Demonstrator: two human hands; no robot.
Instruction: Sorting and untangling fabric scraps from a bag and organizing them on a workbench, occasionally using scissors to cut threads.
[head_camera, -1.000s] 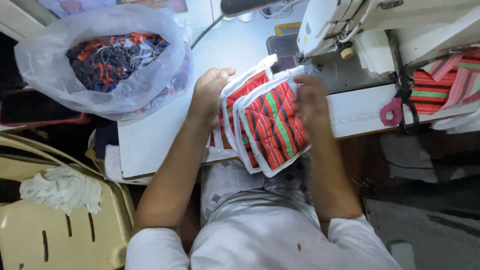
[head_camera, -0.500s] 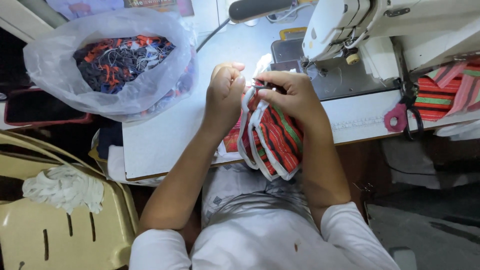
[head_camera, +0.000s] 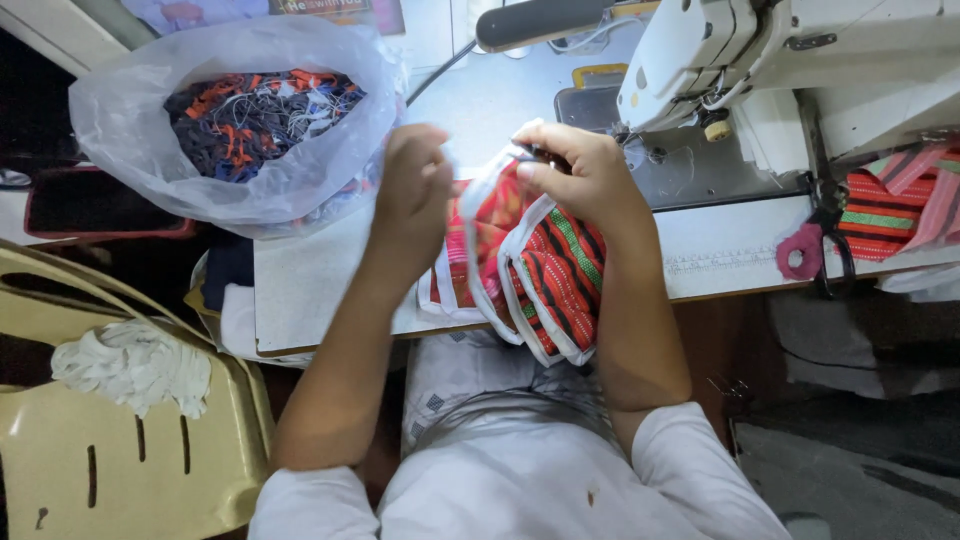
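Your right hand (head_camera: 585, 175) is pinching the white-edged top of the red striped pieces (head_camera: 545, 270), which are hanging over the near edge of the desk (head_camera: 320, 300). Your left hand (head_camera: 412, 190) is curling closed just beside them (blurred, so I cannot tell whether it is gripping the trim). Behind the pieces the sewing machine (head_camera: 780, 60) is standing, and a bag (head_camera: 240, 130) of scraps is sitting at your left.

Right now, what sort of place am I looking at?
Probably a small sewing workshop: a white sewing machine on the worktable, a plastic bag of fabric scraps, and red striped fabric pieces in both hands.
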